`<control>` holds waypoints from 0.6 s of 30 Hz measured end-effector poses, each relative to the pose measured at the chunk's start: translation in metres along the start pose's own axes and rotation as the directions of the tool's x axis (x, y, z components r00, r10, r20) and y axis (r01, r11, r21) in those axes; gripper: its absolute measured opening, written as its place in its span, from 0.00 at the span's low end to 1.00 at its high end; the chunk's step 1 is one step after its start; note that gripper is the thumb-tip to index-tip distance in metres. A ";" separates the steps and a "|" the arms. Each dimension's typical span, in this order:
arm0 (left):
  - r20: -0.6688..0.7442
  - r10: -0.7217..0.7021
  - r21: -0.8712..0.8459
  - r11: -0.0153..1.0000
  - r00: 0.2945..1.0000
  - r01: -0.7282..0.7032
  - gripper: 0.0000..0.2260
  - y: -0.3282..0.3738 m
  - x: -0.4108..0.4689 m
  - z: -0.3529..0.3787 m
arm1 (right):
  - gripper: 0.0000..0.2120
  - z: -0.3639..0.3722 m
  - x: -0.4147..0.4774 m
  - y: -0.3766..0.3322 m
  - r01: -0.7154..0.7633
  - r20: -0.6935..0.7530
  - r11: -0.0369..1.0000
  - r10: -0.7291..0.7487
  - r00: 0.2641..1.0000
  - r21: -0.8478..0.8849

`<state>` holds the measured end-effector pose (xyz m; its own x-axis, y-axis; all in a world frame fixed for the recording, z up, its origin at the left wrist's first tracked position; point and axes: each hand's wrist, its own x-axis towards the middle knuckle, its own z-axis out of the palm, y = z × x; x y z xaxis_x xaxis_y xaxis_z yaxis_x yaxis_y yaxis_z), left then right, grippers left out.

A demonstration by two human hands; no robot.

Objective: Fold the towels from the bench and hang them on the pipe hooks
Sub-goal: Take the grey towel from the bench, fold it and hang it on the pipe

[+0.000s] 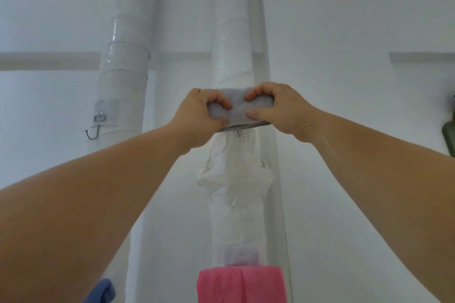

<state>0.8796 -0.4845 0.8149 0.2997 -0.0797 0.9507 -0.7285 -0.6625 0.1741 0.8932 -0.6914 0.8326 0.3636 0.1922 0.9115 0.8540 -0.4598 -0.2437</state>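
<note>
Gripping a folded grey towel (240, 108) from both ends, left hand (202, 115) and right hand (283, 110) hold it against the wrapped right pipe (231, 56). Each hand pinches it, fingers curled over the top and thumb beneath. A metal hook tip (238, 133) shows just under the towel; possibly caught, cannot tell. Pink towel (240, 283) hangs lower on the same pipe. Blue towel (104, 289) sits low left. A second hook (94, 130) is on the left pipe (123, 69).

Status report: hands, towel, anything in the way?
Left hand, right hand grip folded grey towel at white wrapped pipe. Metal hook tip beneath it. Nothing blocking.
</note>
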 end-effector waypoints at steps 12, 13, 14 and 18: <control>0.050 -0.114 -0.204 0.971 0.992 0.122 0.11 -0.028 0.008 0.020 | 0.11 0.028 0.006 0.035 -0.057 -0.045 0.992 0.062 0.997 0.113; 0.059 -0.119 -0.216 0.968 0.991 0.129 0.11 -0.029 0.006 0.019 | 0.11 0.028 0.004 0.035 -0.067 -0.027 0.990 0.071 0.997 0.122; 0.071 -0.130 -0.227 0.963 0.989 0.143 0.11 -0.029 0.003 0.019 | 0.12 0.027 0.001 0.036 -0.077 -0.007 0.989 0.078 0.997 0.130; 0.112 -0.176 -0.255 0.946 0.978 0.200 0.08 -0.028 -0.005 0.021 | 0.11 0.023 -0.008 0.036 -0.108 0.045 0.980 0.101 0.994 0.167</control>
<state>0.9110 -0.4812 0.8003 0.4903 -0.0442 0.8704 -0.7866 -0.4525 0.4201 0.9301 -0.6893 0.8087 0.4648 0.1836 0.8662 0.8600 -0.3265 -0.3922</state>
